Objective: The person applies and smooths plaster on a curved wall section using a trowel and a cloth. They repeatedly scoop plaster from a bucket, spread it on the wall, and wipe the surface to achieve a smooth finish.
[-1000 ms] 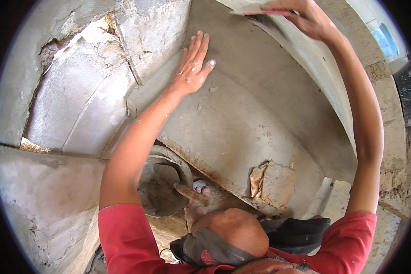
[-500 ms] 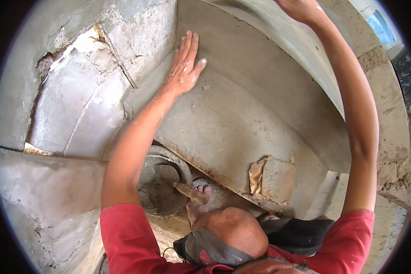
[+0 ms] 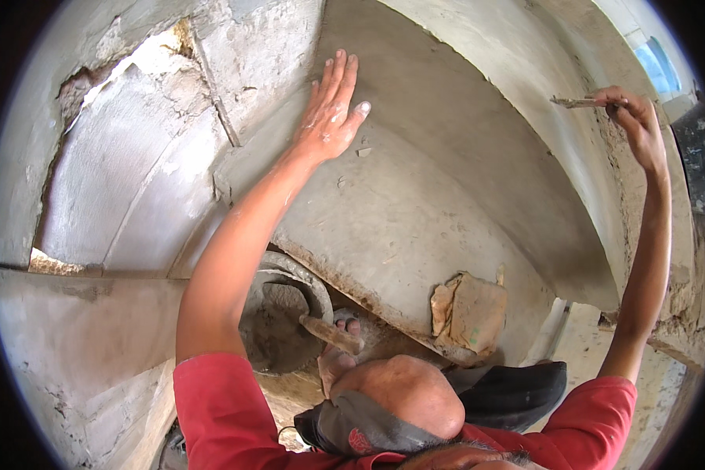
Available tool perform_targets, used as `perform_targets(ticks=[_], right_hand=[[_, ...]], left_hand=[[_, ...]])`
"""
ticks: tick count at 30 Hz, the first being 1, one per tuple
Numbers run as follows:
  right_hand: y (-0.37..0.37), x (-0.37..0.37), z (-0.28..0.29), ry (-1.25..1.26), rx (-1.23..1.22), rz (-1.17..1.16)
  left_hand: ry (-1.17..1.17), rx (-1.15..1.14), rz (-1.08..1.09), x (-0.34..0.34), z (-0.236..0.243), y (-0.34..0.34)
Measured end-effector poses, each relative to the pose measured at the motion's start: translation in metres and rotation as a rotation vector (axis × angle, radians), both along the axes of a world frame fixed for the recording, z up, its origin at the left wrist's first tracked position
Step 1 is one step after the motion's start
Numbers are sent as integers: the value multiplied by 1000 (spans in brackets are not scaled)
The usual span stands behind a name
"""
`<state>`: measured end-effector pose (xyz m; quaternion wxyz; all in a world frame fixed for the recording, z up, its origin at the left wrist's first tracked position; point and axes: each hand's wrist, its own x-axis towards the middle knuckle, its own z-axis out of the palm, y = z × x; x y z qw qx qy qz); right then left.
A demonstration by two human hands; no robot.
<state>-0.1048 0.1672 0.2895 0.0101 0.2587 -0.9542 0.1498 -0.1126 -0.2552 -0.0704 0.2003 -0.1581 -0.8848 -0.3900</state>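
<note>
A thin tool [image 3: 573, 102] is pinched between the thumb and fingers of the right hand [image 3: 636, 121], out by the curved pale band [image 3: 517, 59] at upper right; can't be told if the tip is touching it. The left hand [image 3: 330, 113] is held open at the grey plastered slab [image 3: 415, 211], fingers pretty close together, thumb stuck out. Down below, a bucket [image 3: 319, 291] is part filled with grey mix [image 3: 270, 345], a wooden handle [image 3: 333, 334] poking over its rim. Some crumpled brown paper [image 3: 478, 313] is parked near the slab's lower edge.
</note>
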Motion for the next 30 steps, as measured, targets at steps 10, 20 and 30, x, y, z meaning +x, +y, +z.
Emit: perform_targets(ticks=[10, 20, 30], right_hand=[[-128, 68, -28, 312, -97, 29], [-211, 145, -236, 260, -1413, -375], [-236, 178, -274, 545, -790, -239]], left_hand=[[32, 10, -16, 4, -2, -4], [-3, 322, 203, 47, 43, 11], [-87, 651, 120, 191, 111, 92]])
